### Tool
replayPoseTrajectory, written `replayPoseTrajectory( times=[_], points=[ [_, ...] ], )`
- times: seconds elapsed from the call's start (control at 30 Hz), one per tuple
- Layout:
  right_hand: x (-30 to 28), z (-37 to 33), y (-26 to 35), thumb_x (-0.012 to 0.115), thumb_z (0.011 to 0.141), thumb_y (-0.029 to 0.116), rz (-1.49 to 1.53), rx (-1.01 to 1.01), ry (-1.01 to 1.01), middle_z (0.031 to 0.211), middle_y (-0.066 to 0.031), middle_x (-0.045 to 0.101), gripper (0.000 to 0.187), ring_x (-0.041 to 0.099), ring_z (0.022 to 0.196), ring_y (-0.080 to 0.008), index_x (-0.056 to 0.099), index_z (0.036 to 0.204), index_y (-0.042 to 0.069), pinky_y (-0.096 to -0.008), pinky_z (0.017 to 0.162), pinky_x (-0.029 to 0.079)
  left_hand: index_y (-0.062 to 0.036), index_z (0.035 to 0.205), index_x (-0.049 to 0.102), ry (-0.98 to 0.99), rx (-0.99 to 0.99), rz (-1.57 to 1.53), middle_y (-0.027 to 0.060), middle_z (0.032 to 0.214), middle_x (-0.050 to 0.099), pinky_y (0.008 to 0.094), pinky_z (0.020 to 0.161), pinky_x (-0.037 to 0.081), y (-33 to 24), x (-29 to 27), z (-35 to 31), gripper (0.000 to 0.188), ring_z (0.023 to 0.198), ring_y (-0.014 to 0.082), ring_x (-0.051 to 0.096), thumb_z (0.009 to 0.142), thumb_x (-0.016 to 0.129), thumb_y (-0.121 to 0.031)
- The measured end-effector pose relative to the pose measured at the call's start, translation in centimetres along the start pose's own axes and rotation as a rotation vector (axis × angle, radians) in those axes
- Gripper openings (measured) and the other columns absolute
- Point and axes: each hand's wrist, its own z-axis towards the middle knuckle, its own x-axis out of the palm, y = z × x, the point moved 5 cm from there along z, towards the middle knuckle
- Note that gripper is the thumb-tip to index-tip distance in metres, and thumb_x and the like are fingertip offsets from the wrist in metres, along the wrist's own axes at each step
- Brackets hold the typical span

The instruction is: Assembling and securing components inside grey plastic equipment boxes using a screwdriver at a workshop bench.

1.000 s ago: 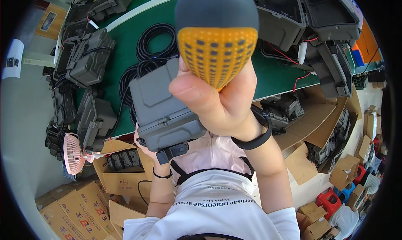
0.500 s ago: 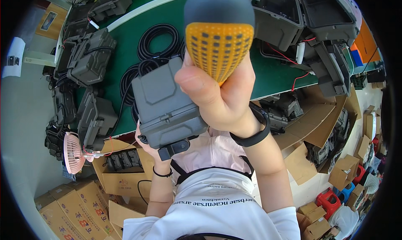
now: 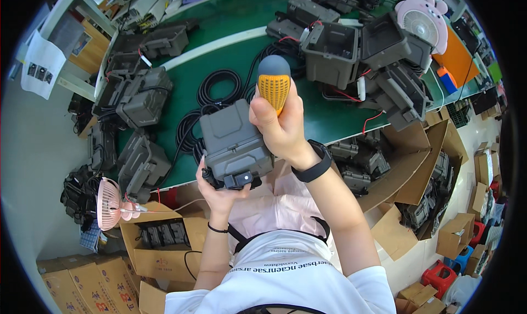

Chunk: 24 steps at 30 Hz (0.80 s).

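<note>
Just above the near edge of the green bench (image 3: 230, 51), the grey plastic box (image 3: 235, 141) is being held up in the air, close to the person's chest. The left hand (image 3: 218, 193) is cupped under its bottom end, fingers wrapped round the underside where a small black latch or connector sticks out. The right hand (image 3: 280, 128) is closed in a fist round a screwdriver (image 3: 273, 85) with a fat orange-and-grey handle; the handle stands up above the fist, and the shaft is hidden behind the hand and the box, so I can't tell where the tip sits. Going by looks, the box is a stiff moulded shell, probably hollow and not that heavy, with smooth faces that could slip, so I'd say gripping it by the edges and ribbed corners is the way to go, not the flat lid or that little black bit. The screwdriver handle looks rubbery and grippy, no worries there. Behind it on the bench there are coils of black cable (image 3: 219, 89) and a bunch more grey housings (image 3: 335, 53), some open with red wires. There's a small pink fan (image 3: 108, 203) down at the left by the cardboard cartons (image 3: 159, 242).
</note>
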Motion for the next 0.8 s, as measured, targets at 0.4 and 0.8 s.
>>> replayPoseTrajectory(
  times=[0.4, 0.8],
  points=[
    [-6.4, -1.9, 10.2, 0.048, 0.092, 0.064, 0.546, -0.296, -0.243, 0.055, 0.0031, 0.036, 0.049, 0.023, 0.039, -0.0052, 0.036, 0.103, 0.018, -0.0216, 0.038, 0.019, 0.0033, 0.141, 0.034, 0.001, -0.194, -0.393, 0.0128, 0.132, 0.049, 0.0363, 0.103, 0.041, -0.8, -2.9, 2.9, 0.113, 0.120, 0.0231, 0.051, 0.055, 0.093, -0.038],
    [-4.6, -6.1, 5.4, 0.077, 0.073, 0.006, -0.307, 0.188, -0.003, 0.117, -0.0121, 0.057, 0.036, 0.055, 0.102, -0.0218, 0.055, 0.101, 0.005, -0.0319, 0.091, 0.042, 0.0004, 0.138, 0.043, 0.476, -0.649, -0.821, 0.0092, 0.122, 0.058, 0.0288, 0.088, 0.051, -6.9, -5.1, 8.5, 0.081, 0.104, 0.0152, 0.060, 0.077, 0.071, -0.047]
  ],
)
